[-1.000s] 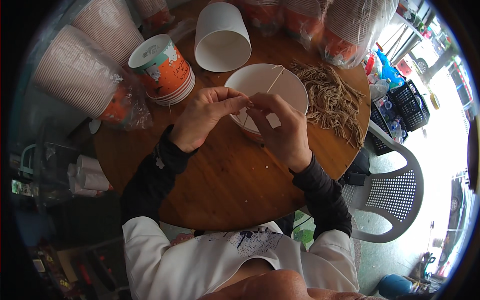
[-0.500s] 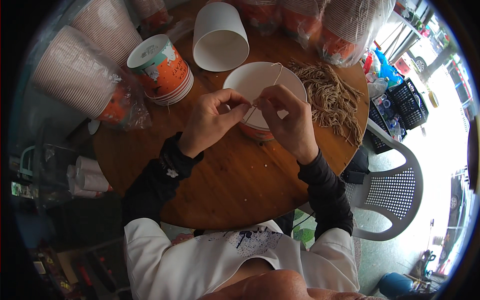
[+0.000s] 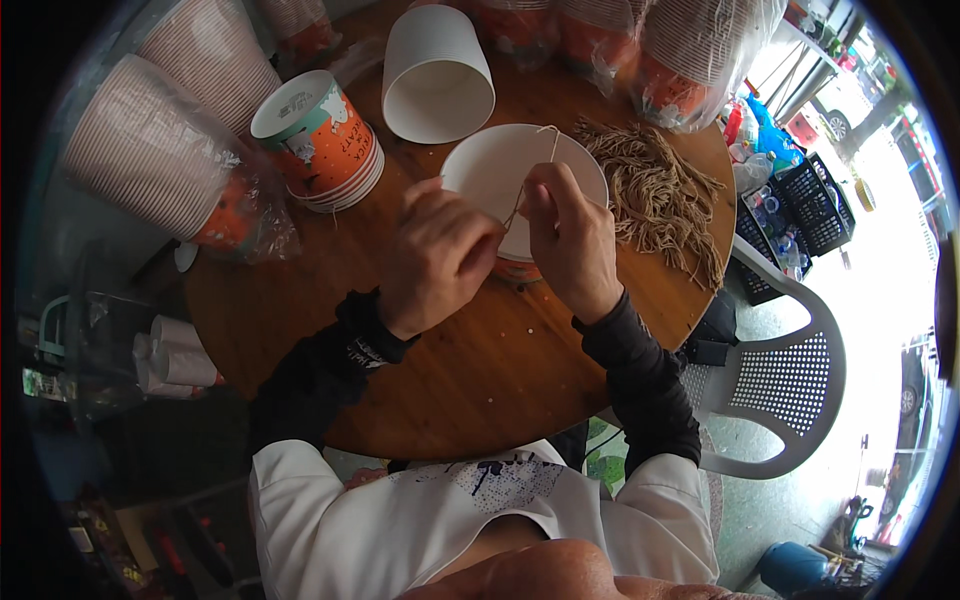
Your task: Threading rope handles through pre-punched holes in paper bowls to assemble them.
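Observation:
A white-lined paper bucket [image 3: 483,168] stands upright on the round wooden table, and a little of its orange outside shows below the rim. A thin tan cord [image 3: 555,145] hangs over its far rim and runs to my hands above the opening. My right hand [image 3: 575,240] pinches the cord between thumb and fingers. Beside it my left hand [image 3: 440,262] is turned with its back up, blurred by motion, its fingers closed at the cord, which crosses between the two hands. The fingertips of my left hand are partly hidden.
A pile of tan cords [image 3: 660,195] lies right of the bucket. Beyond stand a white bucket tipped on its side [image 3: 430,60], a stack of orange printed buckets [image 3: 325,150] and plastic-wrapped bucket stacks [image 3: 150,150]. A grey chair [image 3: 825,400] and black crates [image 3: 815,205] are at the right.
My left hand has rotated from a pinch seen from the side to back-up, and moved slightly nearer me. My right hand has shifted a little left, still holding the cord.

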A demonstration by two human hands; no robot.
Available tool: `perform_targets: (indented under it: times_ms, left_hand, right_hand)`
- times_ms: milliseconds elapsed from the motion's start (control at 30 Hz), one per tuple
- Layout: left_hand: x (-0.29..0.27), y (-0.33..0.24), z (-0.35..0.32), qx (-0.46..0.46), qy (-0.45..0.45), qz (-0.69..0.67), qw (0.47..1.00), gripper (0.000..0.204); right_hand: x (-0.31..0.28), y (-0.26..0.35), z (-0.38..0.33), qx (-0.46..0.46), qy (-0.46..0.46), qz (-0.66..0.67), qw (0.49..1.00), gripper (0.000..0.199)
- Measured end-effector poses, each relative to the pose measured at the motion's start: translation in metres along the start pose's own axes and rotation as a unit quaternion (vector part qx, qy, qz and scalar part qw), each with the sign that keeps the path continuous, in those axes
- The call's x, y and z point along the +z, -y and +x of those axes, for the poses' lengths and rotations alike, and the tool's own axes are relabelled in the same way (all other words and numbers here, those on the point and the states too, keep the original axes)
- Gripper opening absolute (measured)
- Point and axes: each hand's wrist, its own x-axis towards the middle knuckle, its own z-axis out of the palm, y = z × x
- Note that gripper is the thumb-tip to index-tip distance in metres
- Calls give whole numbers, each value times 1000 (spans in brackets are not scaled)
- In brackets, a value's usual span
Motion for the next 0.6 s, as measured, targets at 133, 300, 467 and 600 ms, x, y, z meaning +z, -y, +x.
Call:
perform_targets:
  times_ms: [133, 300, 467, 600]
  left_hand:
    - [6, 2, 12, -120, -39, -140, 982, 19]
    - [18, 12, 10, -110, -22, -173, 978, 10]
    - [13, 5, 8, -109, -37, -169, 979, 5]
    - [16, 0, 4, -127, -25, -166, 978, 8]
  right_hand:
    - [-1, 1, 0, -23, 1, 24, 999, 8]
    - [-11, 9, 2, -7, 40, 71, 997, 13]
    - [-27, 11, 5, -23, 133, 114, 984, 18]
    - [-28, 1, 14, -120, 49, -68, 989, 23]
